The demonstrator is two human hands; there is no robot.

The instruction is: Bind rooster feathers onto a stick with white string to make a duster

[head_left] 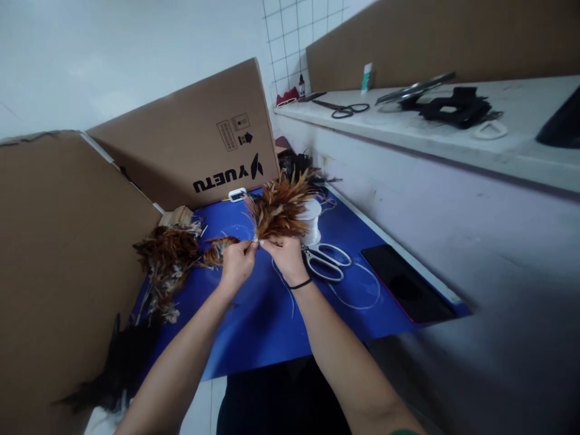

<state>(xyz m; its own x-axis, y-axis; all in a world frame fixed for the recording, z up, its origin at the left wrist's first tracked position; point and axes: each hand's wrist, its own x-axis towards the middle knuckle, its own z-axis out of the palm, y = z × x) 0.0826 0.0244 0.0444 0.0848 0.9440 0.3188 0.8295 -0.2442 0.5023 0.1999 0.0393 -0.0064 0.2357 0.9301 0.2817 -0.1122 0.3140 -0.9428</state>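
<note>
Above the blue table (254, 338), both hands meet at the base of a bushy bundle of brown and orange feathers (283, 205). My left hand (238, 263) pinches the bundle's pale lower end with closed fingers. My right hand (286, 257), a black band at its wrist, is closed on the same end just beside it. The fingertips nearly touch. A white spool (312, 220) stands partly behind the bundle. Scissors with white handles (328, 263) lie right of my right hand. Thin string (362, 307) curls over the table near them.
Loose brown feathers (170, 251) and a smaller clump (217, 251) lie at left, black feathers (127, 356) nearer. A black phone (408, 284) rests at right. Cardboard (190, 139) walls the back and left. The shelf (385, 130) holds dark scissors (347, 110) and a glue stick (367, 78).
</note>
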